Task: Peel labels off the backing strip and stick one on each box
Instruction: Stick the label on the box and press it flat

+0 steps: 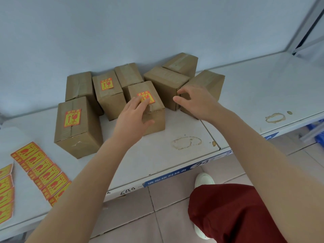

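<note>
Several brown cardboard boxes stand on a white shelf (157, 155). Red-and-yellow fragile labels sit on three of them: the front left box (77, 127), a box behind it (107, 92) and the middle box (149, 109). My left hand (133, 116) lies flat on the middle box, with its fingers on the label (147, 97) and its thumb down the front side. My right hand (194, 100) hovers with spread fingers against the side of an unlabelled box (205, 88) at the right. A strip of labels (42, 169) lies at the front left.
A second strip of labels (6, 192) lies at the far left edge. Brown ring stains (186, 142) mark the shelf near its front edge. Below the shelf are a tiled floor, a red trouser leg (228, 213) and a white shoe (204, 179).
</note>
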